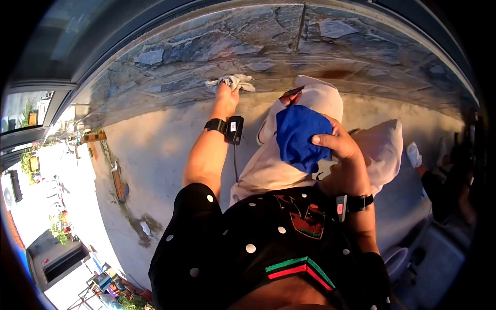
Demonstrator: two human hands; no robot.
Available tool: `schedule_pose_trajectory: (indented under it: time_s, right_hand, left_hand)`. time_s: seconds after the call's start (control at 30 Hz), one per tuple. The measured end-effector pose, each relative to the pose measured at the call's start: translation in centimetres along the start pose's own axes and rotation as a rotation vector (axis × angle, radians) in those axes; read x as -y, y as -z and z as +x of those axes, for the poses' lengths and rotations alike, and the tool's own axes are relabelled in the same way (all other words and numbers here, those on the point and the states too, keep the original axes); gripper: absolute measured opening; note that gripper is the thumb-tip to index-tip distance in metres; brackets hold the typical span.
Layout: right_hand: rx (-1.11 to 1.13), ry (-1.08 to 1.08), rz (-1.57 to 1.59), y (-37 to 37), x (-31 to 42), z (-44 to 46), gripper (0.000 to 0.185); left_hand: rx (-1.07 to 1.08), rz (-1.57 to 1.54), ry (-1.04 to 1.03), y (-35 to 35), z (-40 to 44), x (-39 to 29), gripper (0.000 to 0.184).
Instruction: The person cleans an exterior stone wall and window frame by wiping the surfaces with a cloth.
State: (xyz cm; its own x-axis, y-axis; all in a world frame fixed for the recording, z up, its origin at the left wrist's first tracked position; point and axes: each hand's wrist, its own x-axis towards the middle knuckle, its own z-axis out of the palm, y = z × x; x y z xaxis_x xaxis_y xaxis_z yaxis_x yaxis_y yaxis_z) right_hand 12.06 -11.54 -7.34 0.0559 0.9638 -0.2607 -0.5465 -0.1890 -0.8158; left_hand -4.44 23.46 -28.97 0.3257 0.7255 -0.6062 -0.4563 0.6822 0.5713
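Note:
My left hand [226, 98] reaches forward and presses a crumpled whitish cloth [241, 82] against the lower part of the stone-patterned wall [217, 46]. Its fingers are partly hidden by the cloth. My right hand [338, 143] grips a bunched blue cloth [304, 137] above my pale trousers, with the thumb lying on top of the fabric. Each wrist wears a black strap with a small box on it. My legs are bent close to the wall.
Grey concrete floor [155, 139] surrounds me. A window frame [44, 85] runs above the wall. Another person's white shoe [414, 155] is at the right, near a purple basin [395, 263]. Bits of debris [120, 188] lie at left; sunlit potted plants [59, 227] stand further off.

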Motion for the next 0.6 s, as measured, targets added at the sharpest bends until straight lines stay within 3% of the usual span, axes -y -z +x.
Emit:
schedule_pose_trajectory:
  time_s: [0.03, 0.17, 0.2, 0.3, 0.43, 0.53, 0.6]
  right_hand:
    - [-0.016, 0.000, 0.009, -0.1, 0.1, -0.1, 0.059]
    - [-0.067, -0.007, 0.016, -0.5, -0.3, -0.6, 0.059]
    - [-0.081, -0.005, -0.006, -0.5, -0.4, -0.7, 0.060]
    - [-0.109, -0.008, -0.030, -0.7, -0.6, -1.0, 0.060]
    - [-0.123, -0.014, -0.034, -0.5, -0.7, -1.1, 0.060]
    - [-0.121, -0.038, -0.041, -0.3, -0.4, -0.8, 0.067]
    - [-0.084, -0.029, -0.034, 0.1, -0.4, -0.6, 0.063]
  left_hand:
    - [-0.102, 0.037, 0.043, -3.3, -2.4, 1.0, 0.025]
    - [-0.182, 0.066, 0.100, -6.1, -4.2, 1.9, 0.030]
    - [-0.080, -0.022, 0.121, -5.0, -3.7, 1.3, 0.031]
    - [-0.090, -0.126, 0.072, -2.6, -2.8, -2.3, 0.034]
    - [-0.369, -0.084, -0.096, 4.3, 2.0, -10.9, 0.024]
    - [-0.272, -0.040, -0.275, 10.4, 4.1, -18.4, 0.016]
    - [-0.250, 0.011, -0.352, 10.8, 2.9, -21.4, 0.013]
